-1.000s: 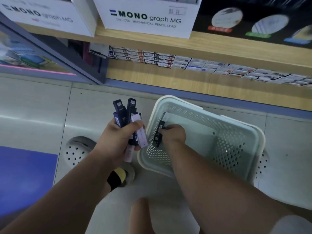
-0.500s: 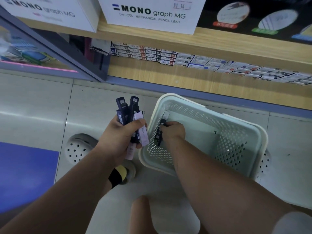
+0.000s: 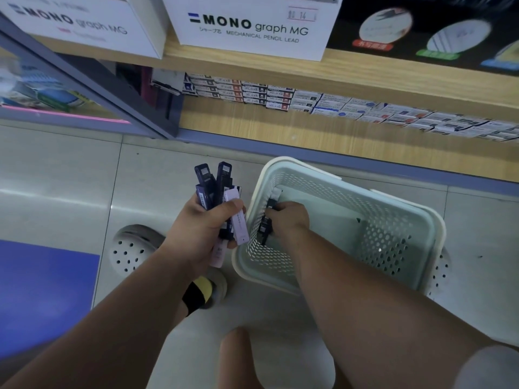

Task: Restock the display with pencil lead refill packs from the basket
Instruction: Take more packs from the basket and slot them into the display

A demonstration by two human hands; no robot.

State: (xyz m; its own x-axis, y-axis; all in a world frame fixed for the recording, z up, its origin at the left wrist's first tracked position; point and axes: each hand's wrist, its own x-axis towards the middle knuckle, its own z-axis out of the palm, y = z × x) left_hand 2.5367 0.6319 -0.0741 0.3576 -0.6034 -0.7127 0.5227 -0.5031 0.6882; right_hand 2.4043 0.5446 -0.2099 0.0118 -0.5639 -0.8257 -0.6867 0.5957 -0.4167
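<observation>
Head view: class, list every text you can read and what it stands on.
"MONO graph MG", "MECHANICAL PENCIL LEAD", "14": middle white box.
"MONO graph MG": left white box.
"MONO": pale pack in left hand.
Small shelf boxes, coloured tags: too blurred to read.

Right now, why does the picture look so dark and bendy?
Head view: dim light; the wide lens bows the wooden shelf edge; the top-left white cardboard box is blurred, the middle white box's print sharp; glare on the glossy grey floor tiles.

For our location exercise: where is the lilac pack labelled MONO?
Head view, centre: lilac pack gripped in the left hand beside dark packs, just left of the basket.
</observation>
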